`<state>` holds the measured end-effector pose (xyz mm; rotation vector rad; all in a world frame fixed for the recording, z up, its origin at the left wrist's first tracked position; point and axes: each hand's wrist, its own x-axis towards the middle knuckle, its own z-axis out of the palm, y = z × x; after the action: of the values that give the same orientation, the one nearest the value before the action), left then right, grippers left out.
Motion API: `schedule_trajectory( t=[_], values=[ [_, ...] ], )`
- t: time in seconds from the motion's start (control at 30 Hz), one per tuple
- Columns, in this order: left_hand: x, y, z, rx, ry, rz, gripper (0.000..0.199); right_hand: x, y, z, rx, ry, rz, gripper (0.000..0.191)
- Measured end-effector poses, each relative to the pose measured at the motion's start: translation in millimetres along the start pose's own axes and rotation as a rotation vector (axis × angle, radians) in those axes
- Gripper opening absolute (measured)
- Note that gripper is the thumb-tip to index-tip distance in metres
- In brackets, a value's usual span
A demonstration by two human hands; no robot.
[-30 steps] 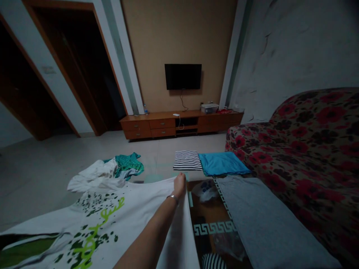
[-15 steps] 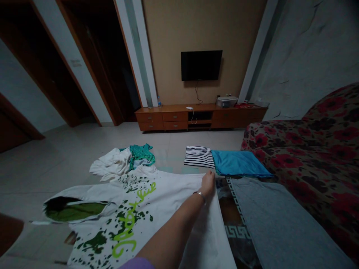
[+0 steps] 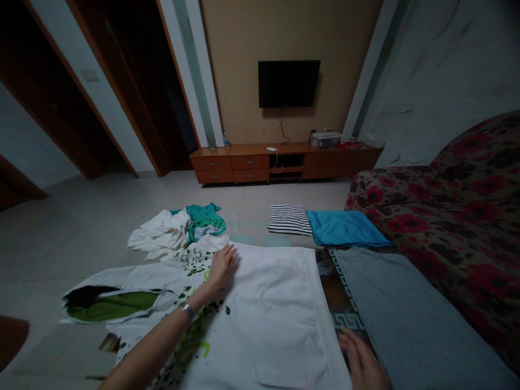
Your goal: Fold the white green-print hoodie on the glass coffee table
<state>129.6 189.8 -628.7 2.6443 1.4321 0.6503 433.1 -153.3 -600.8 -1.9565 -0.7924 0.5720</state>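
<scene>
White printed shirt [image 3: 268, 303] lies flat at 6 o'clock, soft, light, likely limp cotton, best taken at the hem [image 3: 325, 303]; left hand [image 3: 221, 268] presses spread on it, right hand [image 3: 361, 362] open at its 4 o'clock edge, pinching nothing.

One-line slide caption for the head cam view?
Left hand rests on a spread white printed T-shirt, right hand at its edge, grey cloth alongside.

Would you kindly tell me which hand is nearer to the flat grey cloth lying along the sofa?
Right. The right hand is just beside the near edge of the flat grey cloth, while the left hand rests farther away on the white green-printed garment.
</scene>
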Motion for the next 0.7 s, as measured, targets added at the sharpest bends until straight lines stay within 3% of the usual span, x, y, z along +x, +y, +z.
schedule_trajectory(
  t=[0.07,0.13,0.23,0.33,0.43,0.53,0.7],
  values=[
    [2,-29,-8.1,0.068,-0.065,-0.021,0.039,52,-11,37,-0.08,0.0,-0.292,0.051],
    [5,-47,-7.9,0.111,-0.141,-0.037,0.04,105,-23,79,-0.191,0.003,-0.485,0.053],
    [8,-63,1.8,0.207,-0.225,-0.059,0.046,169,-31,134,-0.439,-0.017,-0.53,0.05],
    [11,-74,12.2,0.25,-0.204,-0.059,0.05,207,-24,166,-0.654,-0.02,-0.533,0.044],
    [18,-82,16.8,0.256,-0.18,-0.043,0.052,228,-11,174,-0.758,-0.008,-0.564,0.044],
    [26,-86,15.5,0.234,-0.178,-0.036,0.053,242,-6,167,-0.788,-0.027,-0.581,0.046],
    [29,-74,2.2,0.175,-0.188,-0.089,0.052,243,-26,157,-0.792,-0.077,-0.516,0.048]
  ],
)
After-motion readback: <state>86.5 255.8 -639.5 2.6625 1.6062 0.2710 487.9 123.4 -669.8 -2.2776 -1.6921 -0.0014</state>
